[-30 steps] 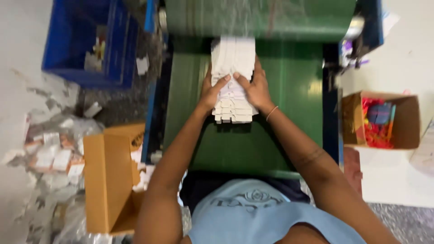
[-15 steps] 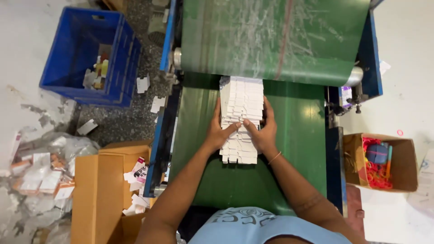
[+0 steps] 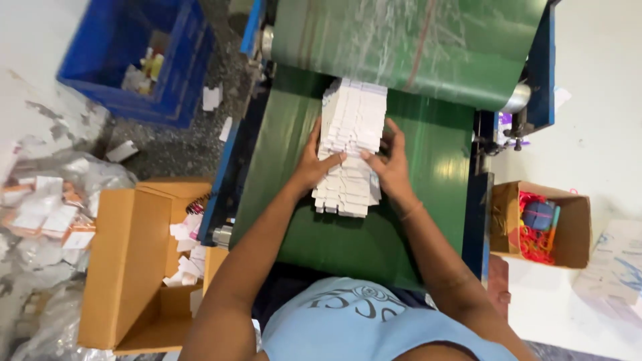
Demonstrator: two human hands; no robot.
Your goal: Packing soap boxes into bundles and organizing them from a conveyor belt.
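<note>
Both hands are down on the long overlapping row of flat white cardboard cartons, which lies lengthwise on the green conveyor belt, running from just under the upper green roller sheet back toward the person. The left hand presses in from the left side, fingers spread and laid over the top of the stack — the right hand mirrors it from the right, fingertips meeting the cartons near the middle of the row. So the row is squeezed between the two palms rather than lifted; it rests on the belt. A thin bangle shows on the right wrist. Off to the left of the machine's blue frame, an open brown cardboard box sits on the floor with loose white cartons in it, and farther up a blue plastic crate holds a few small items. To the right — a smaller brown cardboard box with red bands and a blue object inside.
</note>
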